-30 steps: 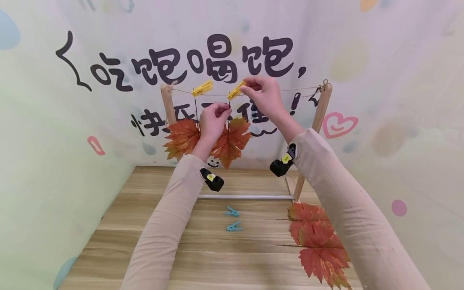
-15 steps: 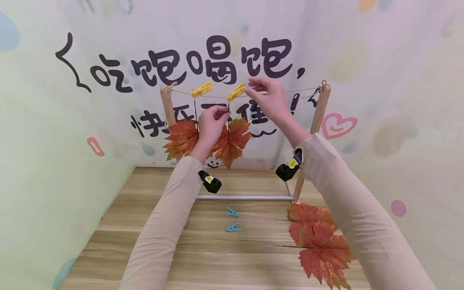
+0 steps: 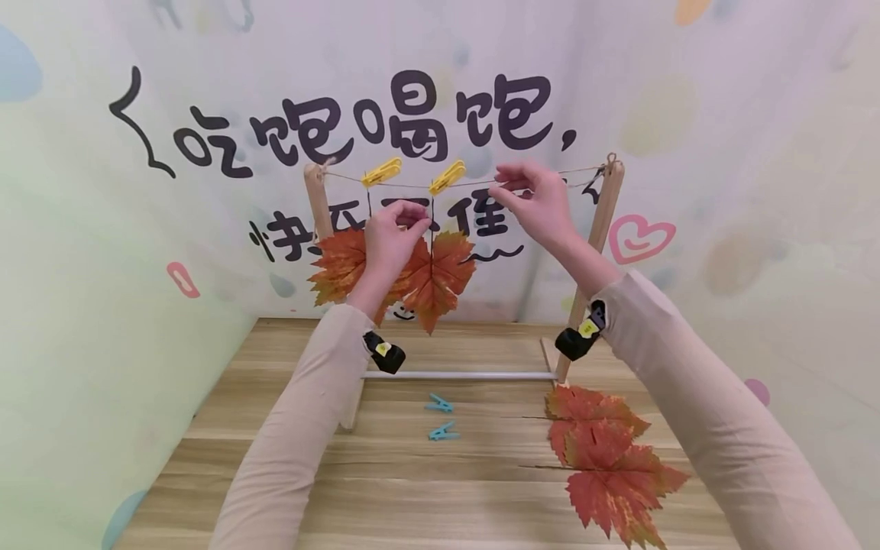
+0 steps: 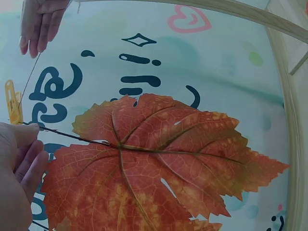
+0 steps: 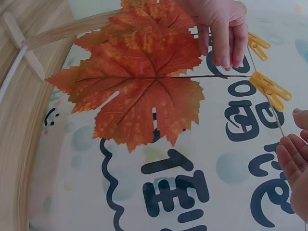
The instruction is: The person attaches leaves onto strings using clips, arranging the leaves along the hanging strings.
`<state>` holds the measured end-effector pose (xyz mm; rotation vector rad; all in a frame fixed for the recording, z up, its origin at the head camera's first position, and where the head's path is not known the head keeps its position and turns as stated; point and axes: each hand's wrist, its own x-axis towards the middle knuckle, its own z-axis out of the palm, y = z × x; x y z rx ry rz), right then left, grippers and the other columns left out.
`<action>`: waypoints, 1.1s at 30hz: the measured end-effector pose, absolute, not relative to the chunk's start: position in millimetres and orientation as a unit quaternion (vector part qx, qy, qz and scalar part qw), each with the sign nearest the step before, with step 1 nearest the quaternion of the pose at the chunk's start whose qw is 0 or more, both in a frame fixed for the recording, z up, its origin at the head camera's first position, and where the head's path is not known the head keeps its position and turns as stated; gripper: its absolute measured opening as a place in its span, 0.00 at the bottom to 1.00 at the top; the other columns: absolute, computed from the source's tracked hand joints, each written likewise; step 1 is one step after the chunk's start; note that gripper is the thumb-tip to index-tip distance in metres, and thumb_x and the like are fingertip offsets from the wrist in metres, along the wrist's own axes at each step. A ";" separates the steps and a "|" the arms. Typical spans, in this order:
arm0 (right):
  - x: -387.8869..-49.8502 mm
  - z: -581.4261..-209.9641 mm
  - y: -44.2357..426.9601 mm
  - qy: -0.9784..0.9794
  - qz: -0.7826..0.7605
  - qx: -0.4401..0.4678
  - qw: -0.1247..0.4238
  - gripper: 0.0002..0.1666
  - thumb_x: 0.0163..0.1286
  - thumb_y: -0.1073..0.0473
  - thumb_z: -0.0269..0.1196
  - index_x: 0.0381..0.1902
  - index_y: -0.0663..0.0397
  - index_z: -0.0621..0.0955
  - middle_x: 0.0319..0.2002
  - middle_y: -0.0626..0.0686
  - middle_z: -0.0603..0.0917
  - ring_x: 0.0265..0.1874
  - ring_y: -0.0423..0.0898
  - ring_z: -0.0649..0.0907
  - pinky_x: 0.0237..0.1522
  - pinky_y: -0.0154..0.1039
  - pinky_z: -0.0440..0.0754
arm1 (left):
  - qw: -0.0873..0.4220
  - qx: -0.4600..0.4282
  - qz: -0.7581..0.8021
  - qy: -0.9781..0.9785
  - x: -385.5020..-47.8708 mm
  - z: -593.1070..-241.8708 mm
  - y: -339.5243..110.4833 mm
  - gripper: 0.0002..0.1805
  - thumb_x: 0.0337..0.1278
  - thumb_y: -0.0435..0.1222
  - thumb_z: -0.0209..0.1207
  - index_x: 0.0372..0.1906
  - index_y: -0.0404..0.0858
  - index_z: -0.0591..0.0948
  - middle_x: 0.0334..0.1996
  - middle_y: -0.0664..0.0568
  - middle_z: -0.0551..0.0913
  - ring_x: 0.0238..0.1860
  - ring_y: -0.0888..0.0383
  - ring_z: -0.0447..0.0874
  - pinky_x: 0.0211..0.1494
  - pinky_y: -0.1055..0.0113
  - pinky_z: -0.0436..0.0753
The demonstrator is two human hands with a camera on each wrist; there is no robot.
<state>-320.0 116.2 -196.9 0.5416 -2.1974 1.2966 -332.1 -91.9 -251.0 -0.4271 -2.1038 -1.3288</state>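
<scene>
Two yellow clothespins hang on a string; the right-hand clothespin clips the dark stem of an orange-red maple leaf. Beside it, a second leaf hangs from the left clothespin, partly behind my left hand. That hand is close to the right leaf's stem, fingers loosely bent; in the right wrist view the fingertips appear just off the stem. My right hand hovers by the string, right of the clothespins, thumb and fingers apart and holding nothing.
Wooden posts carry the string, with a white bar joining them low down. Two blue clothespins lie on the wooden table. More red maple leaves lie at the right, under the right forearm.
My right hand has let go of the right yellow clothespin and moved right along the string. My left hand has come off the leaf stem, shifting slightly left and down. The leaf stays hanging.
</scene>
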 end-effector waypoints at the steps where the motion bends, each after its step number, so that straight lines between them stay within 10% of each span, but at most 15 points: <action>1: -319.2 -199.0 118.6 -0.815 0.478 0.199 0.261 0.18 0.57 0.63 0.64 0.47 0.64 0.79 0.42 0.60 0.82 0.33 0.34 0.79 0.40 0.28 0.77 | 0.303 -0.164 -0.500 -0.795 -331.5 -251.4 -92.0 0.08 0.49 0.32 0.63 0.36 0.32 0.82 0.33 0.45 0.84 0.34 0.54 0.82 0.41 0.66 0.79; 33: -277.1 -326.2 183.2 -0.862 0.444 0.215 0.111 0.21 0.59 0.63 0.63 0.50 0.66 0.75 0.45 0.61 0.80 0.44 0.53 0.79 0.46 0.47 0.78 | 0.262 -0.215 -0.502 -0.795 -307.1 -292.3 -101.2 0.06 0.47 0.29 0.64 0.33 0.32 0.82 0.30 0.44 0.84 0.31 0.55 0.81 0.39 0.64 0.81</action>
